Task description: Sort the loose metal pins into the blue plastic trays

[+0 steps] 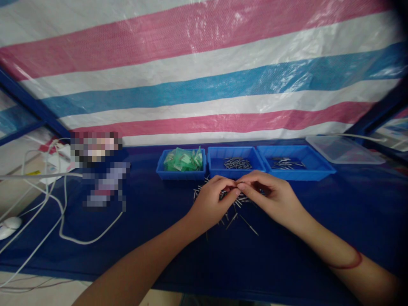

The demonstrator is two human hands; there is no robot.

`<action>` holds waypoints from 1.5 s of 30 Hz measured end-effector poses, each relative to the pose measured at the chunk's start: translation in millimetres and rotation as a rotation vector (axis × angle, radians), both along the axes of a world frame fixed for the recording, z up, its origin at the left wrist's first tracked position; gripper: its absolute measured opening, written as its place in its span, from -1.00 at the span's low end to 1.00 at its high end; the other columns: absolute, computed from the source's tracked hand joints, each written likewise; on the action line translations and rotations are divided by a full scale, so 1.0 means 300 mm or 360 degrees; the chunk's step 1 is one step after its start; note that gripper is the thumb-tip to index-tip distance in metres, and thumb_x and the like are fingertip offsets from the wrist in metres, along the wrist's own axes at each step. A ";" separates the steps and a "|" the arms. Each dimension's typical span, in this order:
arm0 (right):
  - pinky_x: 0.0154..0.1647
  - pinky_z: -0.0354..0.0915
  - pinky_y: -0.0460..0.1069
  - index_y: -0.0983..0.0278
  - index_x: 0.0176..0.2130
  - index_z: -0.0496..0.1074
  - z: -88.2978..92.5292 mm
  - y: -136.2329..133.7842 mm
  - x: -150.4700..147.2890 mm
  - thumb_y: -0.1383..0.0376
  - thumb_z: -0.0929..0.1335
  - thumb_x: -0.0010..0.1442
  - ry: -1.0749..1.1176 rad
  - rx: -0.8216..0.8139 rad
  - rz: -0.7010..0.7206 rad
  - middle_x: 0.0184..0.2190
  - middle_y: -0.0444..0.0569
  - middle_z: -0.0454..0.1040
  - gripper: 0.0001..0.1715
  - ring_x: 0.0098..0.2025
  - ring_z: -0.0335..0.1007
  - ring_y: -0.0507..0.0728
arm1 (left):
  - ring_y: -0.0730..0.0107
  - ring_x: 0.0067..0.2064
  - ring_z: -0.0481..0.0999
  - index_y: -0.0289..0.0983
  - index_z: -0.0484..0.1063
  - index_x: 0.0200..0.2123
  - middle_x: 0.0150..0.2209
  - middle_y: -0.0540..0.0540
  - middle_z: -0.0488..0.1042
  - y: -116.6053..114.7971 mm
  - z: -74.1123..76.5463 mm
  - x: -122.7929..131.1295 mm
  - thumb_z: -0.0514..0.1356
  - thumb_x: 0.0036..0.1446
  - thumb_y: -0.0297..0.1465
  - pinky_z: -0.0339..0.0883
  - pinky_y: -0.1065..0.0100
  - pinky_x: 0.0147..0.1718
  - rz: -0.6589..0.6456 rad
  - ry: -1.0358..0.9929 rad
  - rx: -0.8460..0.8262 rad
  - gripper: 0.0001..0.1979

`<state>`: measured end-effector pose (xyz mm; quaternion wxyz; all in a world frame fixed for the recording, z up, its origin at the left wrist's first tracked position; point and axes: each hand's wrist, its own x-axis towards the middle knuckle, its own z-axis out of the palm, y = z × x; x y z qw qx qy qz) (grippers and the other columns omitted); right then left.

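My left hand (214,199) and my right hand (274,196) meet fingertip to fingertip above the middle of the blue table. Both are closed in a pinch on a thin metal rod, of which only a small glint shows between the fingers. Below and around them lies a loose pile of thin metal rods (236,201), partly hidden by the hands. One longer rod (249,225) lies apart on the near side of the pile. Behind the hands, a middle blue bin (236,152) holds many such rods, and a right blue bin (314,168) holds a smaller batch.
A left blue bin (181,175) contains green plastic packets (184,160). A clear lid (346,149) lies at the back right. White cables (63,212) and a white mouse (10,227) occupy the left side. A striped plastic sheet (204,85) hangs behind the table.
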<state>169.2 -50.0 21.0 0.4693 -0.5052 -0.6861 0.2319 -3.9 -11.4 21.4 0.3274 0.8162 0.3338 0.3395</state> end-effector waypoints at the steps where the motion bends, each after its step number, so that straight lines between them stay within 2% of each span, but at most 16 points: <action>1: -0.33 0.35 0.03 0.20 -0.28 0.48 0.001 0.000 0.001 0.15 0.33 0.20 -0.0018 0.0013 -0.0008 -0.35 -0.02 0.51 -0.80 -0.28 0.43 0.14 | 0.40 -0.24 0.45 -0.28 0.45 -0.28 -0.27 -0.08 0.47 0.003 -0.001 -0.001 0.15 0.19 -0.36 0.34 0.36 -0.24 0.0024 -0.0024 0.0021 -0.87; 8: -0.46 0.26 -0.02 0.21 -0.25 0.47 -0.004 0.013 0.013 0.16 0.31 0.22 -0.0182 0.0064 -0.0035 -0.42 -0.05 0.48 -0.79 -0.43 0.34 0.07 | 0.38 -0.19 0.44 -0.27 0.39 -0.28 -0.24 -0.08 0.44 0.015 0.012 -0.015 0.15 0.19 -0.37 0.33 0.34 -0.17 0.0121 -0.0108 0.0130 -0.91; 13: -0.37 0.28 -0.01 0.22 -0.30 0.44 0.004 0.008 0.002 0.26 0.28 0.25 -0.0291 0.0133 0.0124 -0.40 -0.05 0.45 -0.85 -0.37 0.35 0.07 | 0.39 -0.20 0.44 -0.27 0.37 -0.30 -0.26 -0.08 0.44 0.003 0.018 -0.011 0.16 0.19 -0.36 0.32 0.35 -0.17 0.0105 -0.0105 0.0180 -0.91; 16: -0.35 0.28 0.00 0.22 -0.33 0.42 0.006 0.008 0.005 0.27 0.28 0.24 -0.0294 0.0154 0.0102 -0.37 -0.03 0.46 -0.86 -0.34 0.36 0.09 | 0.36 -0.17 0.44 -0.28 0.38 -0.23 -0.23 -0.10 0.45 0.000 0.021 -0.013 0.16 0.19 -0.33 0.31 0.33 -0.15 0.0083 -0.0013 0.0213 -0.86; 18: -0.38 0.27 0.00 0.21 -0.34 0.42 0.006 0.016 0.024 0.24 0.29 0.23 -0.0293 0.0159 -0.0036 -0.38 -0.04 0.46 -0.86 -0.37 0.35 0.09 | 0.30 -0.11 0.43 -0.29 0.36 -0.10 -0.16 -0.12 0.46 0.001 0.022 -0.019 0.16 0.19 -0.28 0.29 0.27 -0.10 0.0044 0.0168 0.0284 -0.75; 20: -0.40 0.25 0.01 0.20 -0.34 0.43 0.007 0.028 0.058 0.21 0.30 0.21 -0.0320 0.0184 -0.0276 -0.40 -0.05 0.45 -0.85 -0.40 0.33 0.10 | 0.22 -0.04 0.39 -0.26 0.34 -0.01 -0.09 -0.14 0.44 0.001 0.020 -0.029 0.15 0.19 -0.20 0.24 0.18 -0.06 -0.0013 0.0453 0.0392 -0.64; 23: -0.33 0.25 0.05 0.21 -0.36 0.43 0.017 0.046 0.131 0.20 0.30 0.18 -0.0466 0.0220 -0.0650 -0.40 -0.04 0.46 -0.84 -0.38 0.35 0.14 | 0.12 0.03 0.32 -0.19 0.36 0.02 0.01 -0.15 0.39 -0.002 0.011 -0.044 0.12 0.18 -0.08 0.20 0.12 -0.09 -0.0107 0.0822 0.0537 -0.57; 25: -0.31 0.24 0.07 0.23 -0.38 0.43 0.025 0.055 0.184 0.20 0.32 0.14 -0.0584 0.0232 -0.0869 -0.41 -0.02 0.47 -0.83 -0.39 0.35 0.16 | 0.11 0.04 0.30 -0.17 0.36 0.04 0.04 -0.14 0.37 -0.004 0.005 -0.051 0.12 0.17 -0.05 0.17 0.13 -0.11 -0.0158 0.0928 0.0599 -0.54; 27: -0.32 0.23 0.09 0.23 -0.40 0.43 0.029 0.062 0.237 0.19 0.31 0.13 -0.0693 0.0213 -0.1026 -0.42 0.02 0.47 -0.82 -0.38 0.36 0.20 | 0.14 0.03 0.30 -0.14 0.35 0.05 0.03 -0.12 0.37 -0.005 0.004 -0.053 0.12 0.18 -0.06 0.14 0.15 -0.12 -0.0180 0.0978 0.0633 -0.55; 31: -0.40 0.21 0.13 0.21 -0.42 0.43 0.008 0.072 0.319 0.11 0.25 0.15 -0.1100 0.0079 -0.1214 -0.44 0.10 0.43 -0.72 -0.37 0.37 0.32 | 0.22 -0.02 0.33 -0.10 0.39 -0.01 -0.04 -0.05 0.43 -0.002 0.014 -0.051 0.09 0.26 -0.21 0.08 0.18 -0.14 -0.0181 0.1025 0.0661 -0.72; 35: -0.40 0.21 0.17 0.24 -0.25 0.50 -0.016 0.077 0.331 0.06 0.26 0.14 -0.1323 0.0071 -0.1361 -0.32 0.20 0.44 -0.62 -0.25 0.36 0.42 | 0.29 -0.08 0.36 -0.11 0.44 -0.07 -0.11 -0.01 0.47 0.002 0.021 -0.046 0.05 0.30 -0.31 0.05 0.19 -0.14 -0.0194 0.1025 0.0634 -0.78; 37: -0.33 0.24 0.17 0.28 -0.22 0.51 -0.013 0.077 0.309 0.09 0.27 0.15 -0.1281 0.0160 -0.1362 -0.30 0.20 0.44 -0.62 -0.22 0.37 0.39 | 0.32 -0.10 0.38 -0.13 0.45 -0.08 -0.13 -0.01 0.48 0.003 0.021 -0.045 0.02 0.32 -0.35 0.06 0.20 -0.14 -0.0203 0.1019 0.0606 -0.77; 39: -0.25 0.25 0.16 0.30 -0.25 0.52 -0.003 0.074 0.274 0.14 0.29 0.14 -0.1205 0.0308 -0.1269 -0.33 0.15 0.45 -0.67 -0.23 0.38 0.32 | 0.32 -0.11 0.39 -0.14 0.45 -0.08 -0.14 -0.02 0.49 0.006 0.019 -0.045 0.01 0.32 -0.37 0.07 0.21 -0.15 -0.0211 0.1008 0.0595 -0.76; 42: -0.17 0.25 0.13 0.30 -0.30 0.51 0.017 0.064 0.213 0.20 0.30 0.16 -0.1087 0.0513 -0.0962 -0.36 0.08 0.47 -0.74 -0.27 0.38 0.23 | 0.29 -0.11 0.39 -0.16 0.44 -0.07 -0.15 -0.04 0.50 0.014 0.013 -0.046 0.01 0.32 -0.39 0.10 0.22 -0.16 -0.0197 0.0971 0.0609 -0.76; 45: -0.16 0.25 0.13 0.28 -0.33 0.47 0.030 0.047 0.149 0.24 0.29 0.20 -0.0969 0.0560 -0.0587 -0.35 0.04 0.48 -0.80 -0.27 0.36 0.20 | 0.28 -0.11 0.40 -0.19 0.44 -0.06 -0.15 -0.07 0.51 0.025 0.006 -0.047 0.02 0.31 -0.39 0.16 0.23 -0.17 -0.0140 0.0860 0.0595 -0.76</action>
